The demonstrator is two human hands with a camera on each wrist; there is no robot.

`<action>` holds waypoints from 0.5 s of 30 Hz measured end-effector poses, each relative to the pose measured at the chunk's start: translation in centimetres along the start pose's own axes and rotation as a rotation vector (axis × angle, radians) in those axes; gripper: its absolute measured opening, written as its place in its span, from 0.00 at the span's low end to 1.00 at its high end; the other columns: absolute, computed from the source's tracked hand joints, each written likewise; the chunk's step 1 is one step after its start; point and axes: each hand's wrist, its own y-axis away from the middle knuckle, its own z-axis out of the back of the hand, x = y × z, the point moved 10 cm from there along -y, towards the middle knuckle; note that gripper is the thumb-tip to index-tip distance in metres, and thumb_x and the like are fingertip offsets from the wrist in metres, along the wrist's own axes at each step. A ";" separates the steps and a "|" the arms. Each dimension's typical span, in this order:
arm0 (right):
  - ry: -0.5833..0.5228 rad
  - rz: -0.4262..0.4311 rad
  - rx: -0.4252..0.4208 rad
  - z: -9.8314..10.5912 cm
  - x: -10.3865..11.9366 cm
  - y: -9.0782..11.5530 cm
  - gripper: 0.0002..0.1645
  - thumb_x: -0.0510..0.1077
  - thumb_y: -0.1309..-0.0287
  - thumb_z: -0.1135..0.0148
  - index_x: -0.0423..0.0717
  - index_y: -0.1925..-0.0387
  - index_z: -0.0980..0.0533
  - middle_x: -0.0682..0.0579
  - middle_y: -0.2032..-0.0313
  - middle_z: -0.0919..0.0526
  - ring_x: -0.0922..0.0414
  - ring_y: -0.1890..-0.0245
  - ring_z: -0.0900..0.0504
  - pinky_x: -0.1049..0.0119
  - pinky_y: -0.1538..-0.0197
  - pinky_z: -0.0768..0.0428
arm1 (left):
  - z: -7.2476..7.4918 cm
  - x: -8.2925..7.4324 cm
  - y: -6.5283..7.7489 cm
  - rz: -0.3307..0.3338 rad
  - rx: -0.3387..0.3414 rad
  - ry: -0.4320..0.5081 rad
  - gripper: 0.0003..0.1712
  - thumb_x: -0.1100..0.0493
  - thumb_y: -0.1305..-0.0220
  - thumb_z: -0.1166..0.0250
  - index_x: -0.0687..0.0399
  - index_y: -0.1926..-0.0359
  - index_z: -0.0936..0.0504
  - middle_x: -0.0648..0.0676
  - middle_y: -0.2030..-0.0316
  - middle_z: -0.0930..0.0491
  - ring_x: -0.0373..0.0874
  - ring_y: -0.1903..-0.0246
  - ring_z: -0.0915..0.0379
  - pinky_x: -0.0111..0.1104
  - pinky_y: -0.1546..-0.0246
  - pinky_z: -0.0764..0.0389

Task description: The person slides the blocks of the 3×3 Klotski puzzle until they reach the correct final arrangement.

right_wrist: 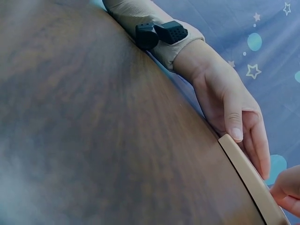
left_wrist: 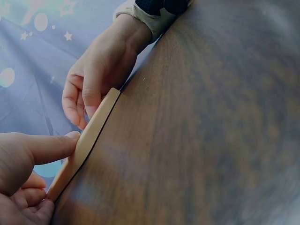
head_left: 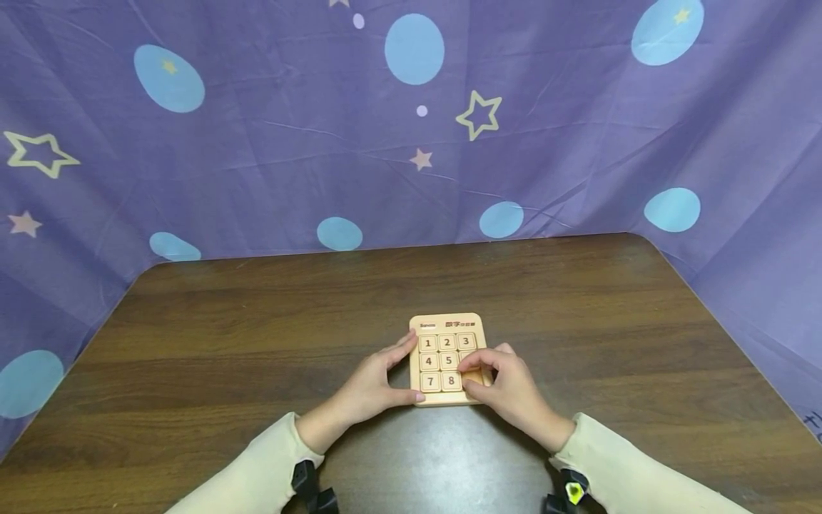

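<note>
A pale wooden number puzzle board (head_left: 449,400) lies on the table in the head view, its square tiles printed with dark digits. My left hand (head_left: 371,385) holds the board's left side, thumb at the near left corner and fingers along the far left edge. In the left wrist view that thumb rests on the board's edge (left_wrist: 91,136). Over the lower right tiles is my right hand (head_left: 511,385), thumb and index finger bent with a gap between their tips. It covers most of the right column below the tile 3 (head_left: 465,341). Tiles 1 to 5, 7 and 8 show.
The brown wood-grain table (head_left: 257,321) extends around the board on all sides. A purple cloth (head_left: 270,164) with stars and blue dots hangs behind the table's far edge and along its sides. Black devices (head_left: 313,489) are strapped at both sleeves.
</note>
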 end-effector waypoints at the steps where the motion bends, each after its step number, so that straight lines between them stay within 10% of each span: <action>1: -0.005 -0.002 -0.002 0.0 -0.1 0.0 0.15 0.32 0.65 0.29 0.53 0.73 0.17 0.61 0.74 0.20 0.61 0.72 0.34 0.70 0.69 0.34 | 0.0 0.0 0.0 0.001 -0.002 -0.001 0.51 0.58 0.55 0.25 0.66 0.32 0.40 0.56 0.30 0.44 0.52 0.31 0.50 0.46 0.32 0.49; 15: -0.017 0.027 -0.088 2.1 -1.2 -0.9 0.10 0.32 0.56 0.32 0.48 0.72 0.18 0.59 0.82 0.30 0.59 0.76 0.32 0.70 0.73 0.33 | -0.1 0.8 -0.3 0.043 -0.018 0.125 0.48 0.63 0.54 0.26 0.67 0.33 0.40 0.59 0.31 0.42 0.51 0.32 0.47 0.43 0.35 0.39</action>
